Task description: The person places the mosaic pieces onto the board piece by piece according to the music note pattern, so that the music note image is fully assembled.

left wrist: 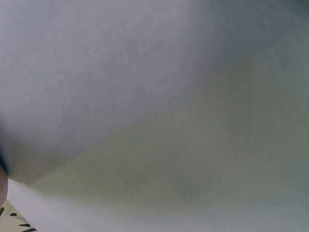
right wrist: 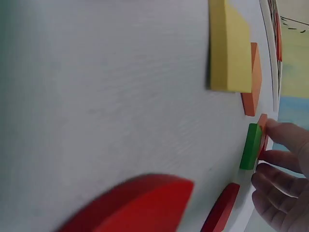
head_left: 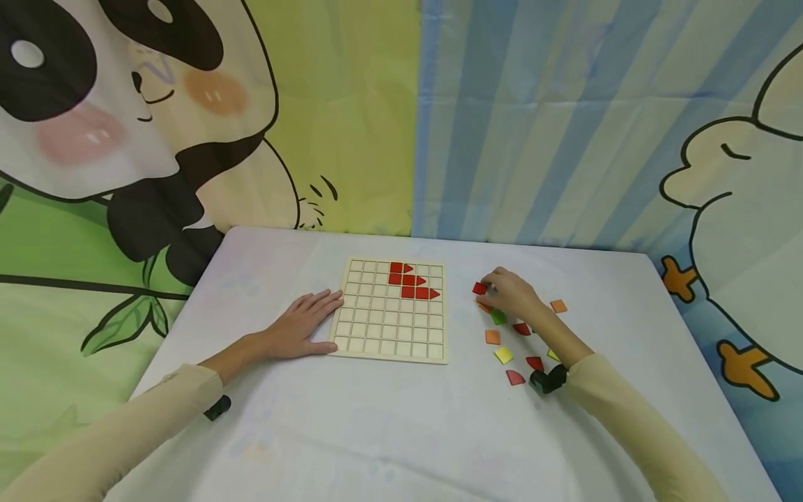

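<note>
Head view: right hand (head_left: pixel 516 296) pinches a red tile (head_left: pixel 479 288), right of the board (head_left: pixel 370 329) and near a green tile (head_left: pixel 498 317). Left hand (head_left: pixel 300 328) lies with fingers extended, touching the board's left edge. Step in hand, I judge: picking 1 tile for the board; next move likely calls for a steady pinch and leftward carry. Red tile looks square: no clear long axis, facing uncertain. On the board, 3 triangles (head_left: pixel 434 294) point right.
</note>
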A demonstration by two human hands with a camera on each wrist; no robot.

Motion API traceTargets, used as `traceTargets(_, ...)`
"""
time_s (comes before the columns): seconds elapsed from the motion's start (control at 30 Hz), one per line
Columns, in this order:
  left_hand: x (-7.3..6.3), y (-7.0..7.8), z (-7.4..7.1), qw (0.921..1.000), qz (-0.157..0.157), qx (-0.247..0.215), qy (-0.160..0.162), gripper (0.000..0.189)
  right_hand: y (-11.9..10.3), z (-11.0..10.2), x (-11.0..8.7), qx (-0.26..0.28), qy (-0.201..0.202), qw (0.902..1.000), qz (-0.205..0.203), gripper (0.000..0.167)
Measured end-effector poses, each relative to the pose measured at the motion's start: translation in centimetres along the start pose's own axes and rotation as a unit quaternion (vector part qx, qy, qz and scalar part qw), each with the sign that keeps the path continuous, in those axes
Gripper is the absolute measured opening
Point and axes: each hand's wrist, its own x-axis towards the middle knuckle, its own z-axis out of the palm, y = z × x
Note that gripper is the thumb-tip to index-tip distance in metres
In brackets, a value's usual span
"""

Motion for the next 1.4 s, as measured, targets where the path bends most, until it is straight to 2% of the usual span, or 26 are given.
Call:
traceTargets(0.23, -0.1, -0.2, -0.1, 0.9998, 0.007, 0.006, 0.017, 0.093, -0.6, 0.0, 0.9, -0.009, -0.005, 0.9999, 0.011, 0.039)
traceTargets(0.37, -0.2, -0.3, -0.1, 0.9999, 0.005, 0.007, 0.011, 0.093, -0.6, 0.2, 1.5, -0.009, -0.015, 0.9998, 0.013, 0.037)
traceTargets(0.5, -0.4, -0.4, -0.1, 1.0, -0.005, 0.004, -0.001, 0.093, -1.3, 0.0, 2.4, 0.022, -0.018, 0.9993, 0.023, 0.037)
traceTargets(0.6, -0.4, -0.3, 0.0, 0.9999, -0.008, 0.005, -0.005, 0.093, -2.8, -0.3, 2.9, 0.055, 0.005, 0.9984, -0.008, 0.035)
traceTargets(0.77, -0.4, -0.4, 0.1, 1.0, -0.007, 0.005, -0.003, 0.093, -6.2, -0.3, 3.6, 0.081, 0.051, 0.9905, -0.099, 0.028)
traceTargets(0.9, -0.4, -0.5, 0.1, 1.0, -0.002, 0.008, 0.003, 0.094, -9.1, 0.4, 4.4, 0.079, 0.035, 0.9868, -0.137, 0.029)
traceTargets(1.07, -0.3, -0.6, 0.3, 0.9999, 0.003, 0.012, 0.008, 0.094, -11.9, 2.1, 5.6, 0.044, -0.006, 0.9846, -0.169, 0.028)
traceTargets(1.23, -0.1, -0.6, 0.6, 0.9998, 0.009, 0.014, 0.014, 0.093, -13.2, 3.7, 6.5, 0.027, -0.03, 0.9823, -0.183, 0.021)
traceTargets(1.4, 0.1, -0.7, 0.7, 0.9995, 0.011, 0.024, 0.015, 0.093, -14.0, 4.2, 6.7, 0.032, -0.037, 0.9839, -0.172, 0.022)
